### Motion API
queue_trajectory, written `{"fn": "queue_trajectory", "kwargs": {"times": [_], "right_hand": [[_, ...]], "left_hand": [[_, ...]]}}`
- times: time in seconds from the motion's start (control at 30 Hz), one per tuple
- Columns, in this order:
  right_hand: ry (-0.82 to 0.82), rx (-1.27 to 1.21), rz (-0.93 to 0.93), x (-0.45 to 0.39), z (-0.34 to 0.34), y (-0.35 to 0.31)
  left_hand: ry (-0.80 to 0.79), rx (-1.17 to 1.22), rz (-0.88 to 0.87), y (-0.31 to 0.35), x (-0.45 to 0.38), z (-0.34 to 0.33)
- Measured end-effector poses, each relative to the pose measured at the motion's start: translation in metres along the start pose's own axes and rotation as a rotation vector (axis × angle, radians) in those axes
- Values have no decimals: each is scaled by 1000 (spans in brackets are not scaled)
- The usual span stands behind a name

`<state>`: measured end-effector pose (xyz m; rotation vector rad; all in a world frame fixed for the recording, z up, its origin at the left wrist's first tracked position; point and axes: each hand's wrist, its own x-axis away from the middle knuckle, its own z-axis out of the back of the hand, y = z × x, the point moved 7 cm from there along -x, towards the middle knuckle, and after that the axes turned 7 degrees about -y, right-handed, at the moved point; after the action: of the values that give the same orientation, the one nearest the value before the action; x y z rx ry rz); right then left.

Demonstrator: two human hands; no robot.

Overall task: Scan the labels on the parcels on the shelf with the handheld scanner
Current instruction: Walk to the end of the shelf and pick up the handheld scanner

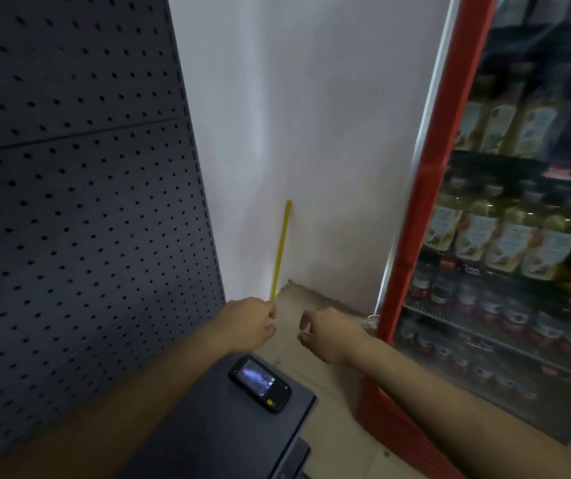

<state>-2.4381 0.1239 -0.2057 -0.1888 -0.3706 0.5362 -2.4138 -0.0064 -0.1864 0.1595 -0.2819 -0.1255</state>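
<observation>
left hand (251, 321) pinching yellow strip (281, 248), right hand (325, 335) loosely curled, empty, scanner (260, 382) lying on shelf (229, 430)

A shop: a red-framed glass cooler (456, 188) of labelled bottles (505, 233) and jars (blurred), beside dark pegboard shelving (80, 188).

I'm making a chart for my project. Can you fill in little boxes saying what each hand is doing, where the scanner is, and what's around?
left hand: pinching the bottom of a yellow stick that stands against the wall
right hand: curled, holding nothing that shows
scanner: lying on a dark shelf, screen lit, untouched
left side: dark pegboard
right side: red cooler with bottles and jars
parcels: none in view
</observation>
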Motion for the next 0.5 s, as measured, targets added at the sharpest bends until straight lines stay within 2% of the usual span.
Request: {"fn": "queue_trajectory", "kwargs": {"times": [0.23,0.5], "right_hand": [[-158,82,168,-66,-18,1],[-304,49,229,-107,-60,-2]], "left_hand": [[29,147,256,-37,-18,-16],[-12,285,505,-72,-2,-71]]}}
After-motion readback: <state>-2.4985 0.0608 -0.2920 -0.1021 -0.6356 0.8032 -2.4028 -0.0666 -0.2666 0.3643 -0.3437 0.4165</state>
